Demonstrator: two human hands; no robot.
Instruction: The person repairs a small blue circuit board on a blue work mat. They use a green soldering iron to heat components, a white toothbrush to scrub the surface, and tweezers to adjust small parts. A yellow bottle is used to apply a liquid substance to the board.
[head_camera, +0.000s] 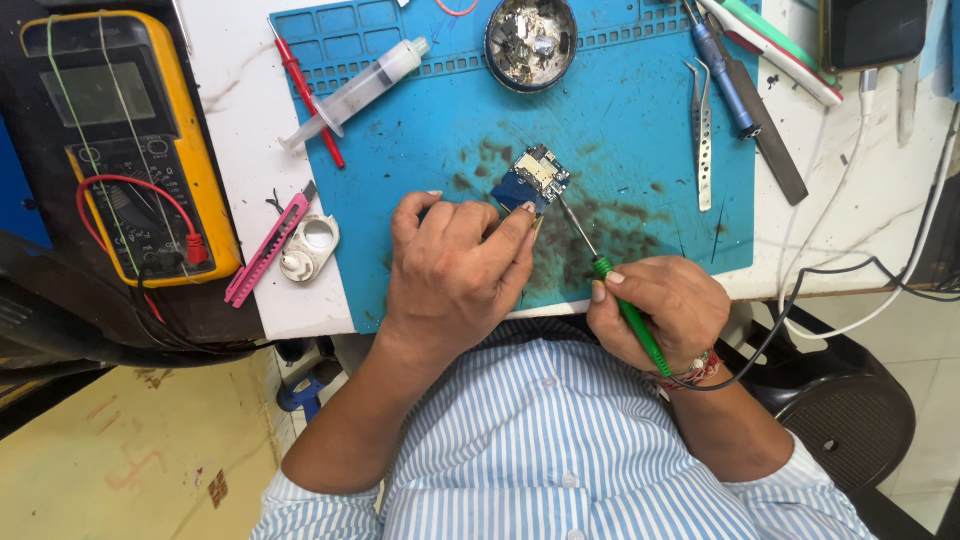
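- Left hand (455, 265) pinching small circuit board (538, 178) at its near corner, thumb and forefinger closed on it, board tilted up off blue work mat (620, 120).
- Right hand (660, 305) wrapped around green-handled soldering iron (612, 290), thin metal tip angled up-left, touching or just short of board's near edge; cannot tell which.
- Step, by the look of it: soldering or reworking a point on the board edge. Next move calls for steady left-hand hold, fine tip placement, light contact only.
- Board: small, rectangular, blue substrate, pale metal shield on top face.
- Mat: matte blue, silicone-like, moulded compartments along far edge, brown scorch or flux stains just beyond both hands.
- Beyond left hand: clear plastic syringe (355, 88), red probe (308, 92) beside it.
- Beyond the board: round metal dish (531, 40) full of small scrap parts.
- Beyond right hand: steel tweezers (703, 135), blue-handled screwdriver (722, 72), flat dark file-like tool (768, 130).
- Well left of left hand: yellow multimeter (120, 140) with red lead, pink utility knife (268, 248), small white plastic part (310, 245).
- Black cable (800, 290) runs from iron handle past right wrist, off the table edge.
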